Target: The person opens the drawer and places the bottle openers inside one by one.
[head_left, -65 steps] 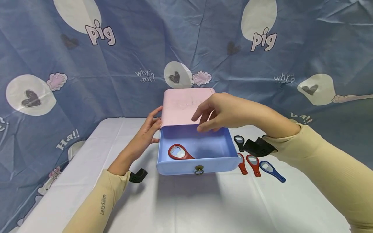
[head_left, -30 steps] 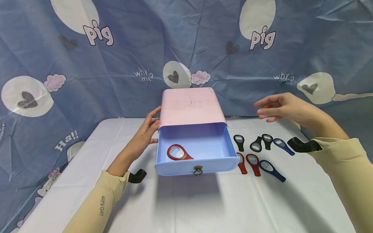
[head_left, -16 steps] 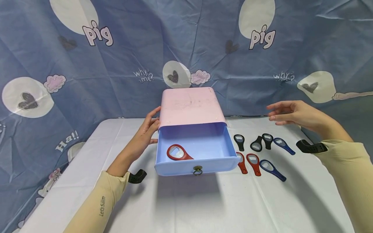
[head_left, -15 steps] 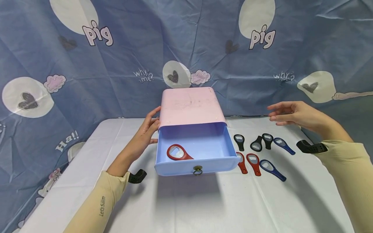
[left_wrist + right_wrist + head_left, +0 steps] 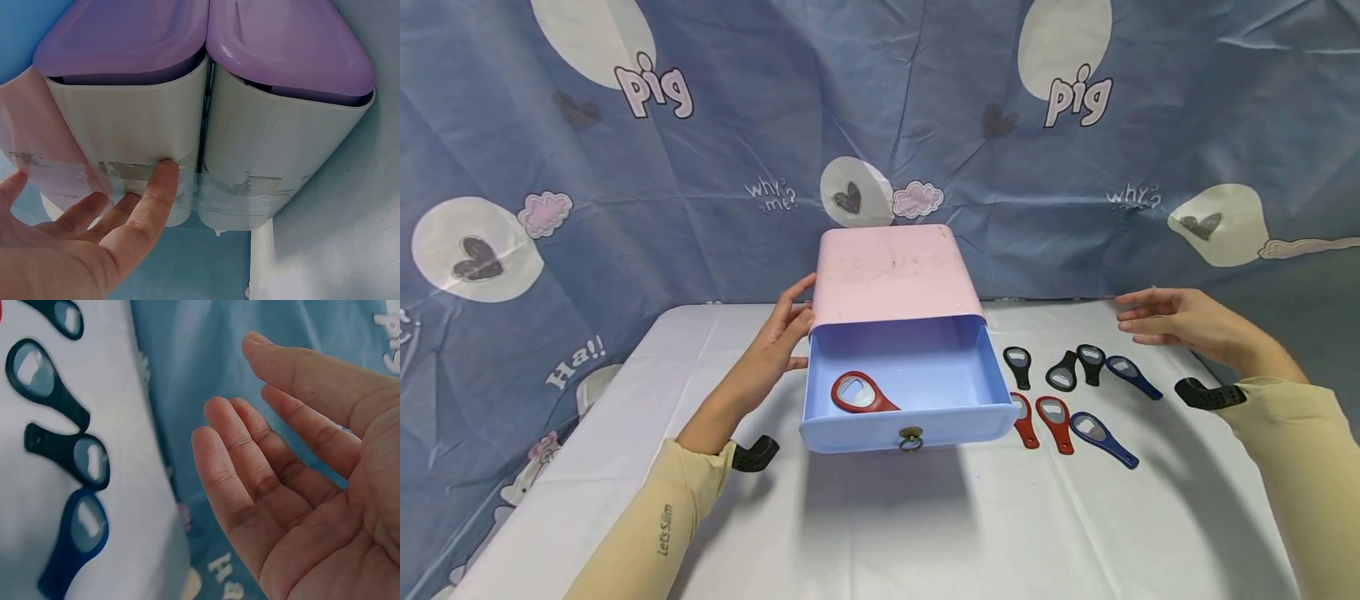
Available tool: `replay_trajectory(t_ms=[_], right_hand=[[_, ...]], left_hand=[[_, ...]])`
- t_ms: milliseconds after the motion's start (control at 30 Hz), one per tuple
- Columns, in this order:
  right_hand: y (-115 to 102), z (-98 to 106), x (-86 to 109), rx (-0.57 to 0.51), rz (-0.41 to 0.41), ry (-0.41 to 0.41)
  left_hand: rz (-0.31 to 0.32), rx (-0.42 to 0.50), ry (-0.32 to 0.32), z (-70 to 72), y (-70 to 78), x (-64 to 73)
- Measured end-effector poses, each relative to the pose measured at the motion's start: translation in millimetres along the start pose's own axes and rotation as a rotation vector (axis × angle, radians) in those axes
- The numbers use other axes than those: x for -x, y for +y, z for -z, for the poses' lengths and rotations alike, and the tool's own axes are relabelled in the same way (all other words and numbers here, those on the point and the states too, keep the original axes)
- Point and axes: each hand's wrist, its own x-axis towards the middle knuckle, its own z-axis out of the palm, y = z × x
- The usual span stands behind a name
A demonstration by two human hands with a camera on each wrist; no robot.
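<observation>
A pink box (image 5: 891,275) in the middle of the table has its light-blue drawer (image 5: 850,429) pulled out at the front. Inside the drawer lies a red bottle opener (image 5: 863,393). My left hand (image 5: 767,354) rests against the box's left side, its fingers spread along the wall. In the left wrist view those fingertips touch taped-together white cases (image 5: 131,125) below purple drawers (image 5: 131,47). My right hand (image 5: 1195,325) hovers at the back right with relaxed fingers, holding nothing. Nearest to it is a blue bottle opener (image 5: 1133,377).
Black bottle openers (image 5: 1017,367) lie in a back row right of the box. In front of them are red bottle openers (image 5: 1055,423) and another blue bottle opener (image 5: 1103,439). The white table (image 5: 925,533) reaches back to a blue printed cloth (image 5: 715,167).
My right hand has moved from above the drawer to the far right, then sunk lower near the table's back edge. My left hand and the red bottle opener in the drawer stay in place.
</observation>
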Motion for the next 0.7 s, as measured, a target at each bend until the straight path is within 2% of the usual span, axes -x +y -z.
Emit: replay_trajectory(t_ms=[133,233,500,700], right_hand=[[21,1,-1.9,-0.103,-0.009,-0.018],[35,0,-2.6,-0.142,-0.03,-0.023],[64,-4,2.1,-0.089,-0.105,-0.016],[79,-3,4.7,-0.09,-0.152,0.03]], left_hand=[[0.002,-0.001,-0.001,-0.5,1.3,-0.3],[0.0,0.0,0.0,-0.5,2.1,-0.3],[0.0,-0.001,-0.001,-0.2,2.0,-0.5],[-0.001,-0.001,0.0,0.1,1.6,-0.2]])
